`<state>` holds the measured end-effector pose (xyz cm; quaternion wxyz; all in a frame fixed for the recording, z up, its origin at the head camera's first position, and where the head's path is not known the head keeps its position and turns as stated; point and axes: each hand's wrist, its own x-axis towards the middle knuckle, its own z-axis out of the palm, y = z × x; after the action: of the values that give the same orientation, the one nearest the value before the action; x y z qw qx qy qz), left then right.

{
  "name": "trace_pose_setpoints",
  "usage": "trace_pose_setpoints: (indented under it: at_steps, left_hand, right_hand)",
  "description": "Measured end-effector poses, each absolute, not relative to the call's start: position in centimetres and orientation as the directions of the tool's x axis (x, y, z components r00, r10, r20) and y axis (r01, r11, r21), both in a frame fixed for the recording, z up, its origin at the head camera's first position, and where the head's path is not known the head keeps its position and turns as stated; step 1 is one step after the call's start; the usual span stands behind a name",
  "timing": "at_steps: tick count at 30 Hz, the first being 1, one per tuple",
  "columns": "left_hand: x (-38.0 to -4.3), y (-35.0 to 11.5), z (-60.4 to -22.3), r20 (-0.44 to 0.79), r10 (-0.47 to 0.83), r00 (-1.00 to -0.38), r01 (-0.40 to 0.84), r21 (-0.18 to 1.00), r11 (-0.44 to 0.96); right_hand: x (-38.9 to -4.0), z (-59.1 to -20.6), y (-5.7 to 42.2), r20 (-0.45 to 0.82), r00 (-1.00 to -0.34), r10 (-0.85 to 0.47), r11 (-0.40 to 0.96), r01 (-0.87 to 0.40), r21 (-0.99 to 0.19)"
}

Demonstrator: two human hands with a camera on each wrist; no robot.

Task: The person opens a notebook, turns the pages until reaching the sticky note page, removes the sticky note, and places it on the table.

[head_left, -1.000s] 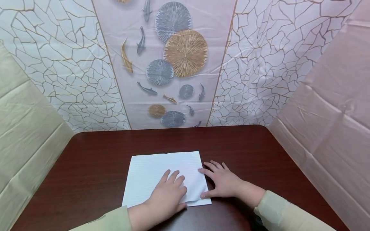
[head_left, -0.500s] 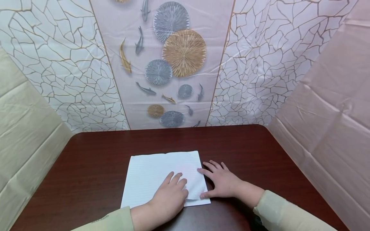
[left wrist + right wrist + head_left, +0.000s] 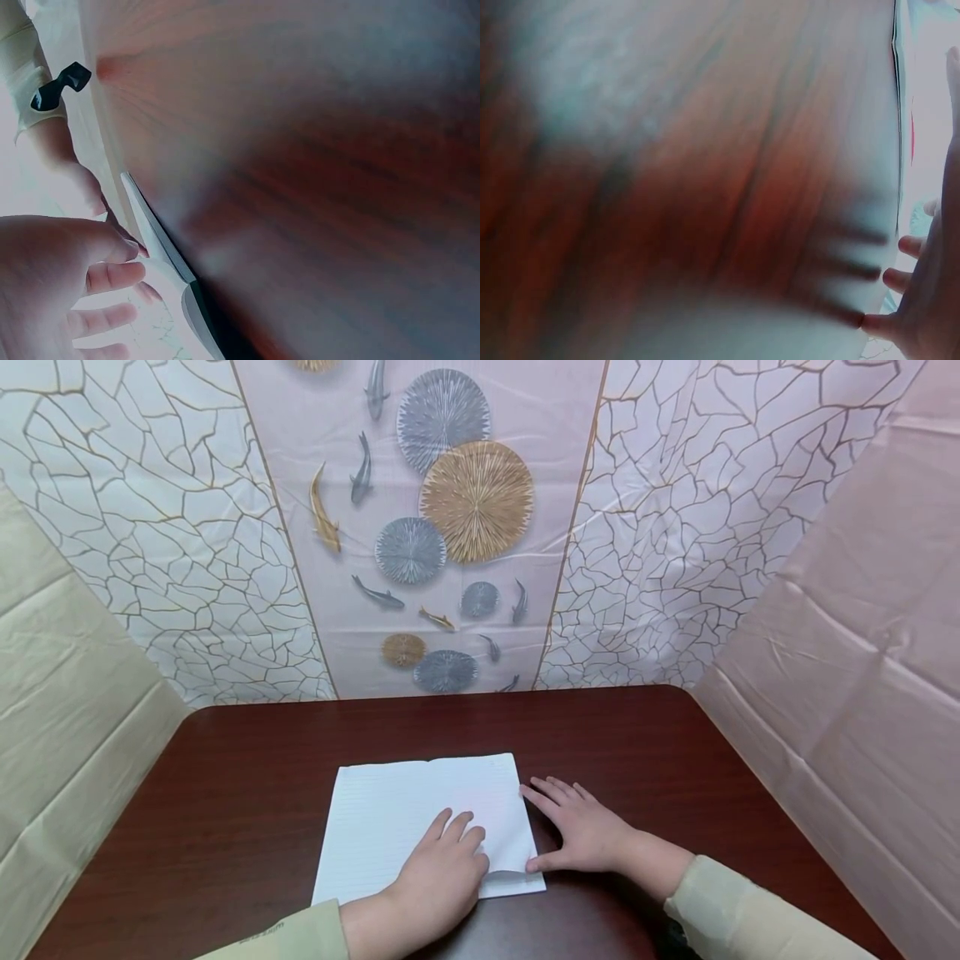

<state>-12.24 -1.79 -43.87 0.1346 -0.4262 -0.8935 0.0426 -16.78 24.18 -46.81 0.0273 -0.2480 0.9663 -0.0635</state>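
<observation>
The page (image 3: 504,827) has lifted more at its near edge, parting from the pad (image 3: 517,886). Your left hand (image 3: 437,878) pinches it; your right hand (image 3: 583,829), spread, only touches the edge.

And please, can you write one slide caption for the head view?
Left hand over open lined notebook, right hand at its right edge, dark table beneath.

2 pale green sleeves (image 3: 742,906), dark lettering (image 3: 262,932) on 1, black cuff fitting (image 3: 49,95), bare hands (image 3: 438,878)
</observation>
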Motion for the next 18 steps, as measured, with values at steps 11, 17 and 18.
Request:
trace_pose_setpoints:
  at_steps: [11, 17, 18]
  left_hand:
    - [-12.28, -1.94, -43.91, 0.186, 0.764, -0.618, 0.747, -0.166, 0.644]
    - [-12.37, -2.12, -43.76, 0.220, 0.753, -0.620, 0.735, -0.172, 0.655]
    - [-12.41, -2.13, -43.70, 0.226, 0.752, -0.619, 0.734, -0.174, 0.657]
  right_hand:
    - [-16.65, -46.74, 25.13, -0.014, -0.858, -0.514, 0.851, -0.507, -0.139]
    - [-16.70, -46.80, 25.13, -0.001, -0.852, -0.524, 0.846, -0.520, -0.113]
    - [-16.69, -46.82, 25.13, 0.003, -0.853, -0.523, 0.847, -0.520, -0.108]
